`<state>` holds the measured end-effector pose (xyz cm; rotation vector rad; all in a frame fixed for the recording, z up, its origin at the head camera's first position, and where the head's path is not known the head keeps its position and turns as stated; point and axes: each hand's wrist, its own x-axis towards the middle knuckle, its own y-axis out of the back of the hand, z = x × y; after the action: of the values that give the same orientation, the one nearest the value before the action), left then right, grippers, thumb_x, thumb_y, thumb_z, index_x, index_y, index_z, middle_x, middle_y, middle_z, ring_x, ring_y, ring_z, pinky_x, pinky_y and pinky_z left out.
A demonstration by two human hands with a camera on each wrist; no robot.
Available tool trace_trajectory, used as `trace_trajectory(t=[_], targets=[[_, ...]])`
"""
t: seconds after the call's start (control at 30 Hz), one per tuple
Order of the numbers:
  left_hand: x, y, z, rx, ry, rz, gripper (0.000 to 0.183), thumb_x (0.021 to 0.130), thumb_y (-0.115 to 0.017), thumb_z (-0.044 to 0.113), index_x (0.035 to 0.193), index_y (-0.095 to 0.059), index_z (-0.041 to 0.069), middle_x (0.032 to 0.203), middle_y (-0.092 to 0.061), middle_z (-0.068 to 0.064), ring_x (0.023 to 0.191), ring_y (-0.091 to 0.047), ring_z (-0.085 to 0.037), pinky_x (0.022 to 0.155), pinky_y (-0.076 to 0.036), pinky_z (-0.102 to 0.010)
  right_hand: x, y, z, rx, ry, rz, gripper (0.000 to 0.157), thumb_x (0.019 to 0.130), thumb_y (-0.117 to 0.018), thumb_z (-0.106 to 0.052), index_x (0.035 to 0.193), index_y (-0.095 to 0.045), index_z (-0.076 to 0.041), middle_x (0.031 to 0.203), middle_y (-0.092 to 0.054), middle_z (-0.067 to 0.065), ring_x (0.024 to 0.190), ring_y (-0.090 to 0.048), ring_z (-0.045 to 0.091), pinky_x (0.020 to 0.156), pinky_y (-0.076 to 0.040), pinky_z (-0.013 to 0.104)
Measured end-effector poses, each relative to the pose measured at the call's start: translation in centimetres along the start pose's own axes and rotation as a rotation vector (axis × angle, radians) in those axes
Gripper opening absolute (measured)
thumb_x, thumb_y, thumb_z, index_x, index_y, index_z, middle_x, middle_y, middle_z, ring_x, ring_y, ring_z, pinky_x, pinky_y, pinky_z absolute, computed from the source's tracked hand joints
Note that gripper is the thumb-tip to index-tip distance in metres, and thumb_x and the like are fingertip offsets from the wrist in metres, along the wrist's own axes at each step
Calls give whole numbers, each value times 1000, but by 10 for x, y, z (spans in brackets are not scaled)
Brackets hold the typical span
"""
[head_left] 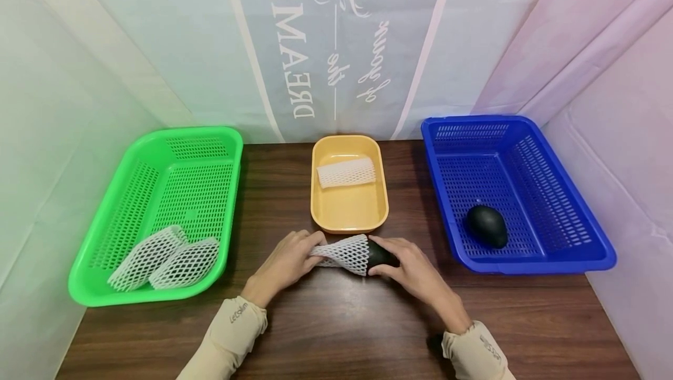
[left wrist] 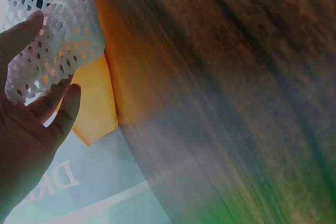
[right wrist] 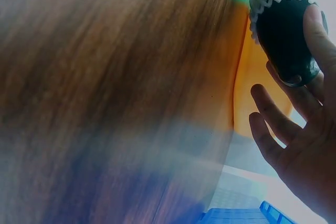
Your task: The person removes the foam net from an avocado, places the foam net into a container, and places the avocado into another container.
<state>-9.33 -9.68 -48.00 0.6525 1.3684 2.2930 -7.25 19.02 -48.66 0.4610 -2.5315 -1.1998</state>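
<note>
Nearest are two cream sleeves [head_left: 228, 333] with dark lettering at the cuffs. Beyond them the left hand [head_left: 289, 260] pinches the gathered left end of a white foam net [head_left: 344, 254] between thumb and fingers; in the left wrist view its other fingers stand apart. The right hand [head_left: 412, 266] grips the right end of a dark oval fruit [head_left: 381, 255] with thumb and forefinger, the remaining fingers spread loosely. The fruit lies partly inside the net, its smooth, blackish-green end bare on the right. The head view does not tell whether fruit or net touches the worktop [head_left: 336, 321], a dark brown wood-grain surface with a soft shine.

To the left stands a green plastic basket [head_left: 194, 193] with slotted walls and floor; two netted bundles [head_left: 185, 264], dark through the diamond mesh, lie side by side at its near end. To the right, a blue slotted basket [head_left: 536, 266] holds another dark fruit [head_left: 487, 227], unwrapped, in its near part.

Just beyond the hands, between the baskets, a smooth yellow tray [head_left: 349, 210] with rounded corners holds an empty net sleeve [head_left: 347, 173] lying crosswise. Farthest, a pale blue-grey cloth [head_left: 342, 47] bears reversed white lettering and an antlered head.
</note>
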Motion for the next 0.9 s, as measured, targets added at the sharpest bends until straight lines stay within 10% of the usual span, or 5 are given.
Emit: trace_trajectory(t=[0.9], targets=[[1,18,-4,-19,48,52,22,81,-81,16,93,-64,20,77,-60,4,71,-55,-12,66,-46,-32,-1,12,2,-26,4,63,64,79,-80,-34,137,-61,-15,126,-69,8,116,-65,26,95,-52,46]])
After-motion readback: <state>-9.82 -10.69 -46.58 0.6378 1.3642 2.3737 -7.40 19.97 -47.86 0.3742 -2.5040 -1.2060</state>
